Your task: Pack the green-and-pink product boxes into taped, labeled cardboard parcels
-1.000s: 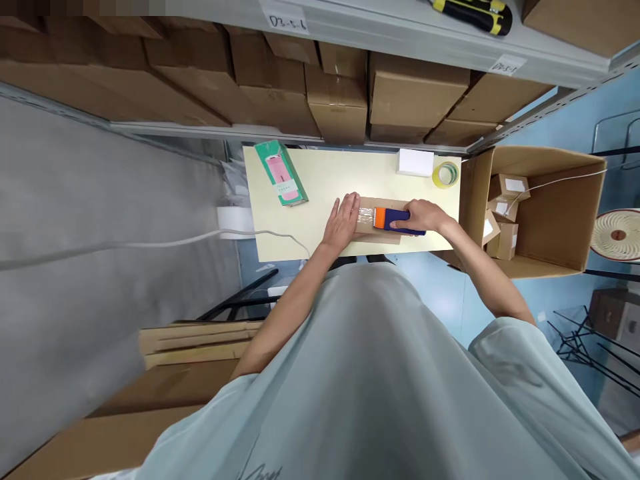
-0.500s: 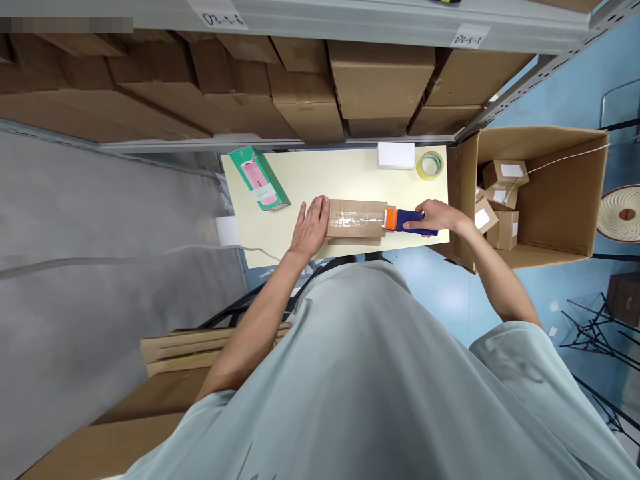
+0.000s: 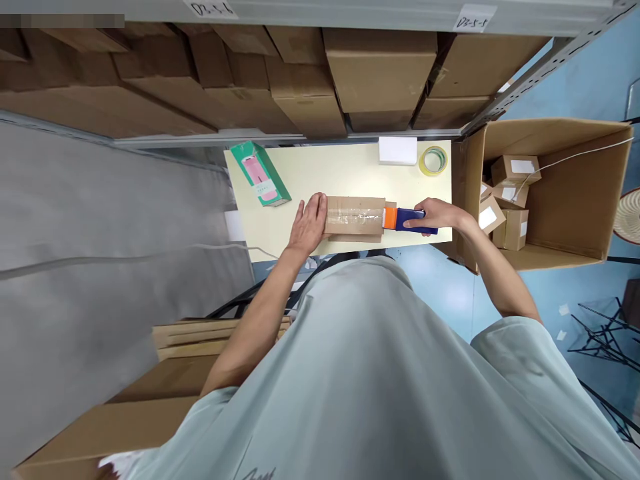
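Note:
A small brown cardboard box [image 3: 355, 208] lies on the pale yellow tabletop [image 3: 320, 162], with a strip of clear tape along its upper face. My left hand [image 3: 309, 225] rests against the box's left end, its fingers stretched out. Gripped in my right hand [image 3: 434, 215] is a blue and orange tape dispenser [image 3: 409, 220]; its orange head meets the box's right end. The dispenser's underside and part of its handle are hidden by my fingers.
A green box with a pink picture [image 3: 260, 175], a white box [image 3: 397, 151] and a tape roll [image 3: 433, 161] lie on the table. At right stands a large open carton [image 3: 565, 230] holding several small boxes. Shelves with cartons [image 3: 380, 73] border the far side.
The view has shifted slightly. Both hands, the cardboard box and the tape dispenser keep nearly the same places relative to each other.

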Available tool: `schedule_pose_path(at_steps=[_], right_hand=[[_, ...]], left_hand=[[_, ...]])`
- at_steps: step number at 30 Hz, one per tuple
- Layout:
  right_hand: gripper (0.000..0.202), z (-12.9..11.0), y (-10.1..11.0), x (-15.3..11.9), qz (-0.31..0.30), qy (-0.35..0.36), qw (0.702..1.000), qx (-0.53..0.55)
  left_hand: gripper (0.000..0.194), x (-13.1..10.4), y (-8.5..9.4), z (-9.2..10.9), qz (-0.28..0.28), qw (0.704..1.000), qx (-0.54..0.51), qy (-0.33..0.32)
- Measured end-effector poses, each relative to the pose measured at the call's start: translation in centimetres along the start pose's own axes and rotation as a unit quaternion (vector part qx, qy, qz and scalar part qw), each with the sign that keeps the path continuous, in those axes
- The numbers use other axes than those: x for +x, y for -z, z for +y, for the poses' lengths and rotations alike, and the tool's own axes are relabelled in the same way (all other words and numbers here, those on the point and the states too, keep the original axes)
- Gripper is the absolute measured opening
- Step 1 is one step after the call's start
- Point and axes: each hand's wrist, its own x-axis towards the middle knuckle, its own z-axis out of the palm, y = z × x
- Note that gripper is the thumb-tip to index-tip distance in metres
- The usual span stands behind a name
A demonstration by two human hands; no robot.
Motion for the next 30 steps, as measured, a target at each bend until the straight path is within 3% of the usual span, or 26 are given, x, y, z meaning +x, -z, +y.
schedule_pose_path(at_steps=[9, 19, 24, 27, 30], right_hand=[[0.065, 2.5, 0.0, 0.6, -0.040, 0.033, 0.998, 0.030], [0.063, 2.3, 0.0, 0.8, -0.039, 0.015, 0.999, 0.005], [0.060, 1.5, 0.6, 1.1, -0.016, -0.011, 0.998, -0.067], [0.060, 1.5, 1.0, 0.8, -0.011, -0.010, 0.997, -0.082], [0.061, 1.7, 1.3, 0.4, -0.006, -0.010, 0.996, -0.092]], left_hand=[[0.101, 0.2, 0.3, 0.8, -0.018, 1.000, 0.007, 0.001], [0.106, 0.3, 0.5, 1.4, -0.023, 1.000, 0.002, 0.015], [0.129, 1.3, 1.1, 4.8, 0.004, 1.000, 0.011, 0.023], [0.140, 3.1, 0.7, 7.9, -0.009, 0.999, 0.007, -0.035], [0.137, 4.8, -0.2, 9.6, -0.026, 0.996, 0.002, -0.080]])
